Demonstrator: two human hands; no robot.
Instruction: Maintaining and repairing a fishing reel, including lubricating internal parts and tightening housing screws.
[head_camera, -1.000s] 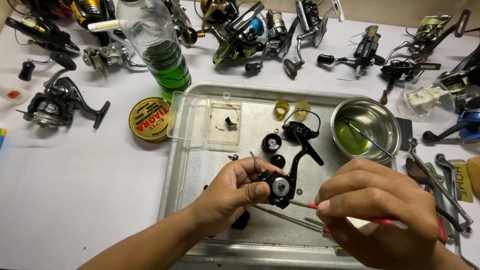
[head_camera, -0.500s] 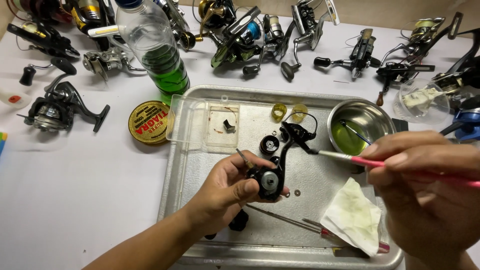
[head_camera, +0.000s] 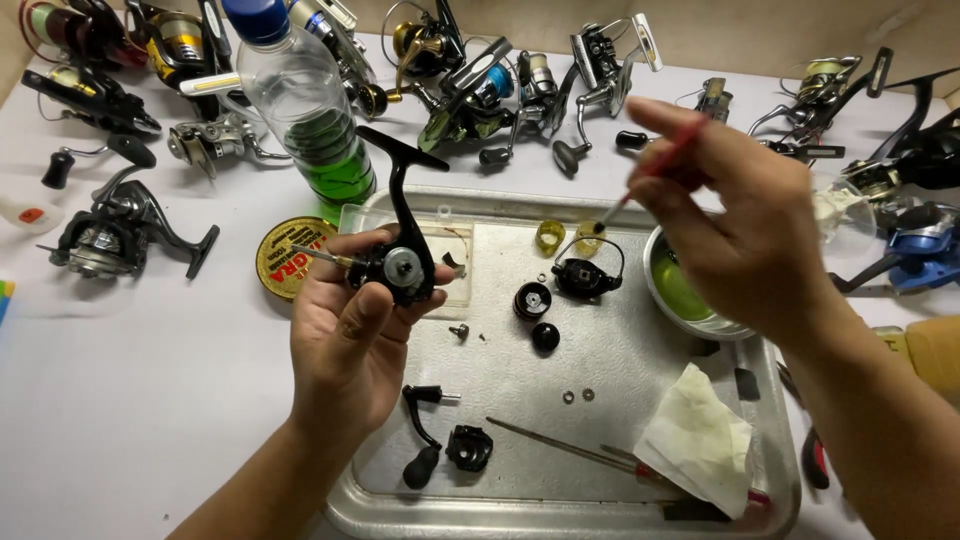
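The left hand (head_camera: 350, 340) now lifts the reel body (head_camera: 398, 265) higher, above the tray's (head_camera: 560, 505) left edge, fingers closed around it. The right hand (head_camera: 740, 230) has risen from the tray, pinching a red brush (head_camera: 655, 170) whose tip hangs near the bowl (head_camera: 685, 295), seemingly between dips.

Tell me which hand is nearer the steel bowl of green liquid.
Right. The right hand hovers just above the steel bowl, overlapping its rim; the left hand is far across the tray, holding a black reel body.

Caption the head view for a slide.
Left hand holds a black reel body over a metal tray; right hand lifts a red-handled brush.
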